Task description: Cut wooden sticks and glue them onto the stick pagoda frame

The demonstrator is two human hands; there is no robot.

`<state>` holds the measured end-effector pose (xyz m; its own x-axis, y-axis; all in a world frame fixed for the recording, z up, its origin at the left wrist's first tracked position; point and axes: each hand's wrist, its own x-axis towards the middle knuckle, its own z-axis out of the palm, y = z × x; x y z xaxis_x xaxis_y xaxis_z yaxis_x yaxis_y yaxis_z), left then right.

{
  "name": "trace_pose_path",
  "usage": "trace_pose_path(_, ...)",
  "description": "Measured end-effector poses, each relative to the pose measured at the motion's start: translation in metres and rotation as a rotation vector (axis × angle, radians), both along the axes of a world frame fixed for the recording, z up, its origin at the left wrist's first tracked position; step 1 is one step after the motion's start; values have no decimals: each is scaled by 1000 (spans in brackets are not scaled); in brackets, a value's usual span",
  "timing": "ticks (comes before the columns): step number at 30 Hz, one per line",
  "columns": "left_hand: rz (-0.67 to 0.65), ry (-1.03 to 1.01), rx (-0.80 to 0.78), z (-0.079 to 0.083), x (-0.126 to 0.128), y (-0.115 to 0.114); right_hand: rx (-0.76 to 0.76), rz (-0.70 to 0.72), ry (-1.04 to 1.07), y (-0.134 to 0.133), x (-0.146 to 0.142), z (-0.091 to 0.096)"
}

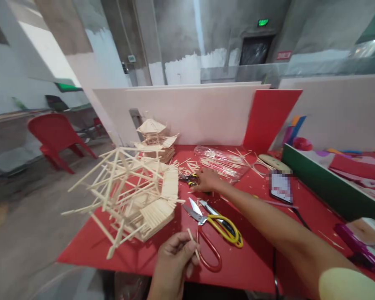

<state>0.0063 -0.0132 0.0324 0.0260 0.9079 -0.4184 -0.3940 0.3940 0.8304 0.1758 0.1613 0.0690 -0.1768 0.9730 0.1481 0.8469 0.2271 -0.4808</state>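
Near the front edge of the table, my left hand (178,255) is closed, pinching a short thin wooden stick (191,236) between thumb and fingers. My right hand (208,180) reaches forward across the table, its fingers closed around the handles of small black-and-yellow pliers (187,179). The jaws point left toward a pile of cut stick pieces (190,166). Left of both hands stands an open frame model of wooden sticks (134,187) with slatted panels. Scissors (203,218) with one yellow and one red handle lie open between my hands, partly over a utility knife (208,205).
Behind the frame stands a tiered wooden pagoda model (153,133). A plastic bag of sticks (220,161) lies toward the back. To the right are a phone (281,187) and a green-sided box (318,183). White boards (187,112) close off the table's back.
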Motion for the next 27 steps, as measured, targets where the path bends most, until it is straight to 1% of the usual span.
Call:
trace_pose_path(1,54,-60,-45,6,-7,-6,26,21,5,-5,-1,-1)
trace_pose_path(3,174,-135,-83,18,-21,-15,61,67,19,-26,0,-1)
trace_pose_path(5,242,-164,-80,26,-32,-21,52,118,40,-60,3,0)
trace_pose_path(7,240,-194,-74,29,-40,-23,47,172,83,-102,0,2)
trace_pose_path(8,223,-217,-72,28,-43,-23,151,204,162,-123,-4,3)
trace_pose_path(9,207,-244,-70,27,-46,-22,263,283,220,-142,-11,4)
trace_pose_path(10,198,-271,-71,26,-49,-22,421,361,256,-158,-20,5)
trace_pose_path(11,196,-298,-73,25,-51,-21,568,397,248,-169,-32,7)
trace_pose_path(12,203,-320,-78,25,-53,-21,682,399,220,-177,-44,8)
trace_pose_path(13,213,-335,-83,25,-55,-20,768,375,199,-180,-56,9)
trace_pose_path(14,224,-341,-89,25,-56,-20,823,341,186,-181,-67,10)
trace_pose_path(16,263,-343,-102,28,-59,-19,874,294,185,-177,-86,8)
trace_pose_path(18,319,-342,-113,31,-61,-17,888,286,183,-171,-98,5)
trace_pose_path(20,357,-350,-116,32,-62,-15,905,277,173,-168,-105,1)
trace_pose_path(22,358,-361,-100,33,-62,-12,930,254,173,-167,-107,-3)
trace_pose_path(25,359,-371,-44,31,-61,-8,971,223,187,-164,-109,-8)
trace_pose_path(27,383,-369,-11,29,-59,-7,972,203,190,-162,-111,-10)
